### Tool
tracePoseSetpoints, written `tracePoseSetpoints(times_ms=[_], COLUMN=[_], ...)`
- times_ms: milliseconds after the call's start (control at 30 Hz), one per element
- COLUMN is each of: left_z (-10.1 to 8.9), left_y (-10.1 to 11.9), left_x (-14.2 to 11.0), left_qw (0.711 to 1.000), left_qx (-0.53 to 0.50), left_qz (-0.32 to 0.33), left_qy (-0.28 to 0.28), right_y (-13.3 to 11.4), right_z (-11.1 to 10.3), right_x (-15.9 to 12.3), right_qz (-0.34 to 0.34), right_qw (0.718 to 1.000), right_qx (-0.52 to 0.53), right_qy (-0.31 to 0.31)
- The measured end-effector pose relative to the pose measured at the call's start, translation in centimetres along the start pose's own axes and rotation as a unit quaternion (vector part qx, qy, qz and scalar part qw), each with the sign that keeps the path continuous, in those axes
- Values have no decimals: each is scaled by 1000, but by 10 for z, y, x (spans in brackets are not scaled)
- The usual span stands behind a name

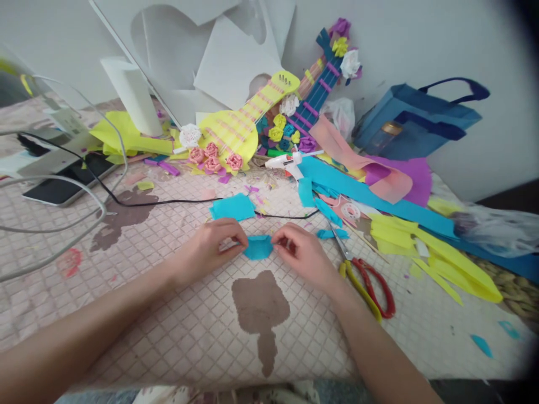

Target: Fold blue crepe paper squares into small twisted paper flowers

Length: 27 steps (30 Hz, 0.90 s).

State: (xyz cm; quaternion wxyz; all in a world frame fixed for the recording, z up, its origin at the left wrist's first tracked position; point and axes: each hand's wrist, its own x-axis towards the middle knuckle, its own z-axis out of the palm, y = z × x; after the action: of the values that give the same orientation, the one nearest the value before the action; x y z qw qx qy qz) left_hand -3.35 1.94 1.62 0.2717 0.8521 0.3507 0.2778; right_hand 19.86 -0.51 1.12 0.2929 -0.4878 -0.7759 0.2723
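A small piece of blue crepe paper (258, 248) is stretched between my hands, low over the quilted tablecloth. My left hand (217, 241) pinches its left end, and my right hand (297, 249) pinches the right end. Just behind lies a stack of blue paper pieces (233, 207). Scissors (357, 279) with red and yellow handles rest beside my right hand, blades pointing away. Farther back stands a white glue gun (288, 163). More blue scraps (332, 233) lie near the scissor tips.
Yellow (236, 126) and blue (314, 101) paper guitars with paper flowers lean at the back. A black cable (181, 200) crosses the table. A phone (69, 179) lies left; yellow crepe strips (438, 252) and a blue bag (404, 120) are right.
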Motion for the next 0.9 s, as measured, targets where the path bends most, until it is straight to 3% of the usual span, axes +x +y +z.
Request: tracePoseSetpoints(times_ms=[133, 367, 700, 900], left_z=[4, 10, 20, 23], left_y=[-6, -12, -1, -3], left_x=[-2, -2, -5, -7], left_qw=[996, 995, 999, 998], left_qx=[20, 34, 50, 63], left_qz=[62, 52, 2, 3], left_qy=[-68, -78, 6, 13], right_y=[2, 4, 4, 1], right_z=[-1, 1, 7, 4], right_x=[-1, 0, 1, 0], right_qz=[-56, -74, -61, -36], right_qw=[996, 994, 997, 998], right_qx=[-17, -47, -36, -27], right_qy=[-66, -68, -31, -44])
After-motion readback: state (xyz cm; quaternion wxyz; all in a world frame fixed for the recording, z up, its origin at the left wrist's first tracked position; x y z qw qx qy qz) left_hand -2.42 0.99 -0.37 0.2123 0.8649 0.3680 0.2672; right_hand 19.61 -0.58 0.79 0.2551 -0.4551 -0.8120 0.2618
